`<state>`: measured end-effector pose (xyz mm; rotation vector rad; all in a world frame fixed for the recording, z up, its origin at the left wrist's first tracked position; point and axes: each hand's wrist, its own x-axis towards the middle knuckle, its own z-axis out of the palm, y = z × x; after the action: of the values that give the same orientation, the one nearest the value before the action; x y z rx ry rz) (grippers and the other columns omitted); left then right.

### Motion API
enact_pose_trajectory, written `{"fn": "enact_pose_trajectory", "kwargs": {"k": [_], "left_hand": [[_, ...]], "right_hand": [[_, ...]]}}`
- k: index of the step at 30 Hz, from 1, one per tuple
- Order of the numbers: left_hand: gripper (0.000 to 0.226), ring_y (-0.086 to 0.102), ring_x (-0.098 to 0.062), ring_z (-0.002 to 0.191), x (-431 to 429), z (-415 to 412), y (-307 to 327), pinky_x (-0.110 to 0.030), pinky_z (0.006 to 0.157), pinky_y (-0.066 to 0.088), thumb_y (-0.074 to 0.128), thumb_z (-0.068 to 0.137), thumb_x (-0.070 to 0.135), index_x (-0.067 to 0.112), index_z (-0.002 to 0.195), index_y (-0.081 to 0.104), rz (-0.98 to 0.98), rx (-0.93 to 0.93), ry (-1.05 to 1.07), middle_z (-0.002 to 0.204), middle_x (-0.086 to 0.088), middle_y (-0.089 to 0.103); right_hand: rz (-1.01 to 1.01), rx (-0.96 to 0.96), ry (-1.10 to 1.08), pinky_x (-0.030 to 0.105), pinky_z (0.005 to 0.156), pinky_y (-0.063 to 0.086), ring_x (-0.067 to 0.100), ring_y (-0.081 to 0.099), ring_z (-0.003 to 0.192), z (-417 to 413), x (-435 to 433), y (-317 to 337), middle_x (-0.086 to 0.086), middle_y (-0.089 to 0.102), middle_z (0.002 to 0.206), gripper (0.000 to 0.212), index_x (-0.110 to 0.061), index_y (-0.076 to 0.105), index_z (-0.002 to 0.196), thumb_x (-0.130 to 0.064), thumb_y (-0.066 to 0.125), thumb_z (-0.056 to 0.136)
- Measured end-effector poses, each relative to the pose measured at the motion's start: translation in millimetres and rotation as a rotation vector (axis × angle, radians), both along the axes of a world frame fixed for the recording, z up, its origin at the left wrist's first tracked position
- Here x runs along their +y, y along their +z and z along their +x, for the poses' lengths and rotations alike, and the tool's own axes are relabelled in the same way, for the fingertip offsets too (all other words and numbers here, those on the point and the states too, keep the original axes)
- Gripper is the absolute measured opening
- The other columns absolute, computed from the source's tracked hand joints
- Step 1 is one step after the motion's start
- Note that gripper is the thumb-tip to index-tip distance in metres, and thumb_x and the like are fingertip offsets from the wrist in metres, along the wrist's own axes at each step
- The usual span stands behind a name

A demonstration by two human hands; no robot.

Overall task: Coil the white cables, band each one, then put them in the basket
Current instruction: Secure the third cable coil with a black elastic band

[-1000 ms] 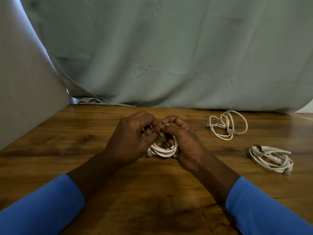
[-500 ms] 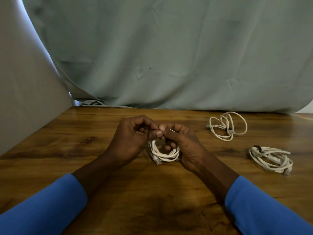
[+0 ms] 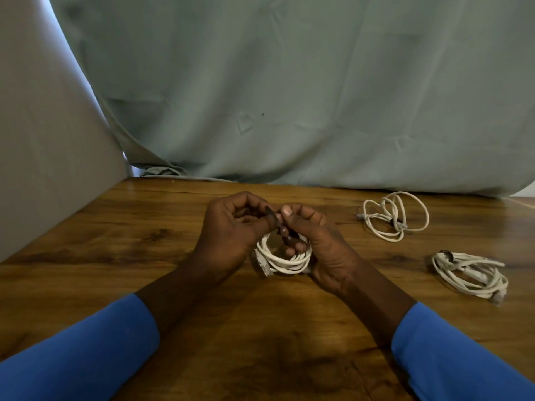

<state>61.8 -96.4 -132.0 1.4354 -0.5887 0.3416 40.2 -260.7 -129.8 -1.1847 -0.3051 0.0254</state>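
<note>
Wooden table (image 3: 144, 241), looser white cable coil (image 3: 398, 225) back right, tighter white cable coil (image 3: 469, 274) nearer

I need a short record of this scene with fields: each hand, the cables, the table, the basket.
left hand: pinches a dark band above the coil
right hand: holds the coiled cable, fingers through its loop
other cables: far cable and near cable lie on the right, apart from the hands
table: brown wood
basket: not in view

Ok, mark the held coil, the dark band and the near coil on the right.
held coil (image 3: 285, 264): head view, lower strands.
dark band (image 3: 270, 216): head view, stretch by the left thumb.
near coil (image 3: 474, 274): head view, middle bundle.
</note>
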Motion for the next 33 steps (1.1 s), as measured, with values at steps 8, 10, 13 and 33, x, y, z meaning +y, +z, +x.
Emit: {"fn": "enact_pose_trajectory", "kwargs": {"k": [8,10,13,33], "left_hand": [[0.012,0.073,-0.014,0.080,-2,-4,3,-0.025,0.073,0.058,0.083,0.082,0.006,0.013,0.090,0.078,0.078,-0.118,0.158,0.085,0.002,0.077],[0.011,0.074,-0.015,0.082,-1,-4,3,-0.028,0.075,0.060,0.081,0.085,0.005,0.013,0.093,0.079,0.091,-0.127,0.149,0.086,0.003,0.078],[0.012,0.076,-0.017,0.087,0,-4,2,-0.037,0.081,0.062,0.077,0.088,0.005,0.012,0.097,0.080,0.088,-0.128,0.117,0.091,0.002,0.079],[0.017,0.060,-0.011,0.060,-5,-16,28,-0.027,0.065,0.056,0.072,0.084,0.024,0.011,0.094,0.077,-0.288,0.355,-0.175,0.070,0.000,0.061]], "right_hand": [[0.005,0.042,0.000,0.020,0.039,0.040,0.005,0.043,0.036,0,3,2,0.006,0.057,0.068,0.023,-0.006,0.066,0.105,-0.022,0.067,0.089],[-0.003,0.036,-0.017,0.020,0.040,0.040,0.009,0.043,0.041,1,3,1,0.007,0.058,0.070,0.016,-0.008,0.066,0.104,-0.020,0.065,0.094],[-0.048,-0.016,-0.085,0.021,0.042,0.036,0.009,0.045,0.041,-1,4,0,0.007,0.059,0.069,0.003,-0.016,0.066,0.097,-0.019,0.065,0.096],[-0.438,-0.250,-0.541,0.033,0.066,0.054,0.012,0.071,0.080,11,2,-13,-0.002,0.075,0.088,0.010,-0.018,0.068,0.094,-0.027,0.071,0.095]]}}
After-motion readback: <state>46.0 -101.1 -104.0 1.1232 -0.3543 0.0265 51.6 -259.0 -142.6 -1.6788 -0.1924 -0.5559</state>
